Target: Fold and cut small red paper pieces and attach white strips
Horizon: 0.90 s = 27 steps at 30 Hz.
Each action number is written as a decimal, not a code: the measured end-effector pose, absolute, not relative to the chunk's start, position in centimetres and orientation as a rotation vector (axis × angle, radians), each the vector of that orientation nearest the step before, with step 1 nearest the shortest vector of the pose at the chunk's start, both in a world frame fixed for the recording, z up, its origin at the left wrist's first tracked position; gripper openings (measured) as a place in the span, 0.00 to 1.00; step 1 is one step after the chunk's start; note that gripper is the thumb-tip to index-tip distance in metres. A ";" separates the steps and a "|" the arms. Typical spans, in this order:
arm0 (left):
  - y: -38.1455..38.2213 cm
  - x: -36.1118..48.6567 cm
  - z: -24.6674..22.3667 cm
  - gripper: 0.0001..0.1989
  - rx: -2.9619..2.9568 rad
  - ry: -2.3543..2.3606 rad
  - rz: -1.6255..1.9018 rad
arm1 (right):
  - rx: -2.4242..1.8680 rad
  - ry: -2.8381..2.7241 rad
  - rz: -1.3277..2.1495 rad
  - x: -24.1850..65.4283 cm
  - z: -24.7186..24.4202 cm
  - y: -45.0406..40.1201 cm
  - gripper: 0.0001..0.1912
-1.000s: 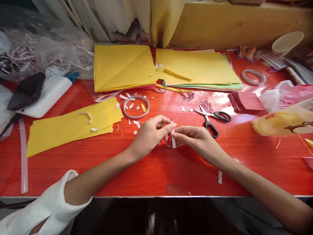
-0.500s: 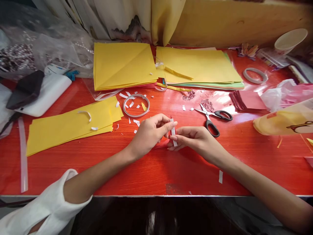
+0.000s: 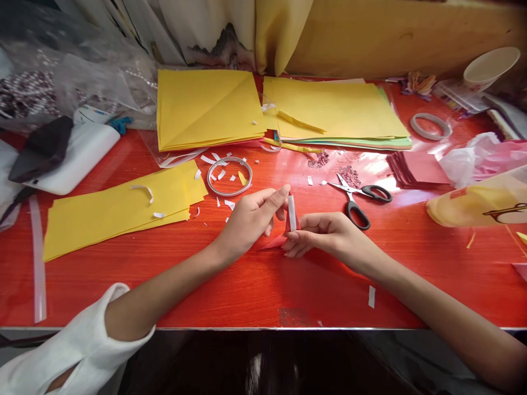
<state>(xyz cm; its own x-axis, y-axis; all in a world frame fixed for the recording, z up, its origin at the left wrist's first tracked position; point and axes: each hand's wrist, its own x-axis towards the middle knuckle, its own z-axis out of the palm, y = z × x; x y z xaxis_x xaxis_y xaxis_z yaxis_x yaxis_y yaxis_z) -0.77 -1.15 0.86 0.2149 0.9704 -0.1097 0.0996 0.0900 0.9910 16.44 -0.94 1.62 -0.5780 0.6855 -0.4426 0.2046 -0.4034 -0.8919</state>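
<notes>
Between my hands is a folded red paper piece (image 3: 293,218) with a white strip, which looks like double-sided tape (image 3: 292,211), lying lengthwise on it. My left hand (image 3: 256,215) pinches the upper, narrow end with thumb and forefinger. The lower, wider end is gripped by my right hand (image 3: 325,235), thumb on top near the strip's bottom. A pointed red flap (image 3: 274,243) sticks out to the left below. Black-handled scissors (image 3: 354,198) lie partly opened just beyond my right hand. A tape roll (image 3: 229,176) rests past my left hand, among white paper scraps.
Yellow strips (image 3: 119,211) lie on the left, with yellow sheets (image 3: 209,109) stacked behind. At right are dark red paper squares (image 3: 422,169), a yellowish plastic cup (image 3: 481,200) on its side and another tape roll (image 3: 430,126). The red table's front edge (image 3: 263,328) is near me.
My left hand has shifted slightly up to the top end of the strip. The red paper has turned, showing more of its face and a flap to the left.
</notes>
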 end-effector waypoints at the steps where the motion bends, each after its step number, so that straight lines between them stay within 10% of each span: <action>1: -1.1 -0.8 0.9 0.17 1.308 1.157 0.932 | -1.218 -1.481 2.057 16.5 1.6 -0.9 0.12; 27: -0.8 -1.1 1.1 0.11 1.277 1.165 0.918 | -1.173 -1.607 2.104 16.7 1.4 -0.9 0.16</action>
